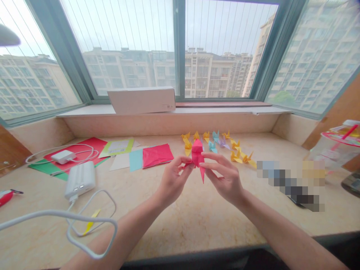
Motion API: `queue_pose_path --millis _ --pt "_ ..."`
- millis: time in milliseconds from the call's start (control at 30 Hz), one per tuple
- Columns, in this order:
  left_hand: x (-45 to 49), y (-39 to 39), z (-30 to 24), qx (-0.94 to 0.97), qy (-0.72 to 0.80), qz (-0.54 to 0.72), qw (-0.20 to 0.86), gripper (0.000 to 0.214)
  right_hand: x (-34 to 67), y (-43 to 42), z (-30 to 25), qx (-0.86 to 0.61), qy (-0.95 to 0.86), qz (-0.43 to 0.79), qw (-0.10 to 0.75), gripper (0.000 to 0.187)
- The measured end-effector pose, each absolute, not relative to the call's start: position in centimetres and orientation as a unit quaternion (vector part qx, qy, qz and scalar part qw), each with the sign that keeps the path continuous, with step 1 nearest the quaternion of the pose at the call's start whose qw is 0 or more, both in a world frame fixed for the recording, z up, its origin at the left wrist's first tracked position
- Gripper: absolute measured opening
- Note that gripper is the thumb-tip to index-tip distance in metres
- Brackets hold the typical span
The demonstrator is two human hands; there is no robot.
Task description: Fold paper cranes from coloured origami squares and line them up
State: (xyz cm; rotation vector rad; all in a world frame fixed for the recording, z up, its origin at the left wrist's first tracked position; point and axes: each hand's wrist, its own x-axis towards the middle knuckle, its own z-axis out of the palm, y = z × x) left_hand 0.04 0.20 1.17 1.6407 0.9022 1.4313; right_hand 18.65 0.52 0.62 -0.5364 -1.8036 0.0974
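Note:
A partly folded piece of red origami paper (197,153) is held up between my two hands, above the stone counter. My left hand (174,178) pinches its left side between thumb and fingers. On the other side, my right hand (225,178) grips the paper with its fingertips, and a pointed strip hangs down beside them. Behind the paper stand several folded paper cranes, among them yellow cranes (235,144), blue cranes (213,147) and a purple crane (224,142). The red paper hides part of this group.
Left of my hands lie red sheets (157,155), a light blue sheet (136,160) and a yellow-green packet (117,147). A white power bank (80,180) with looped cables (92,214) is nearer. To the right stands a plastic cup (334,148). A white box (142,101) rests on the sill.

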Motion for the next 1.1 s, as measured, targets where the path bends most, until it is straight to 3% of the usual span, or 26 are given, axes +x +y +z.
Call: queue_pose_path --millis 267,500,867,1100 --pt "-0.2 0.6 0.9 0.66 0.381 0.566 0.314 0.009 18.8 0.4 1.0 -0.249 -0.752 0.048 0.608 0.032" --pt "-0.2 0.3 1.5 0.693 0.377 0.551 0.273 0.013 18.8 0.9 0.2 -0.278 -0.701 0.134 0.643 0.026" --pt "-0.2 0.0 1.8 0.667 0.387 0.527 0.358 0.016 18.9 1.1 0.3 -0.254 -0.709 0.117 0.648 0.019" --pt "-0.1 -0.1 2.0 0.67 0.38 0.513 0.379 0.017 18.5 1.5 -0.1 -0.254 -0.648 0.2 0.689 0.009"
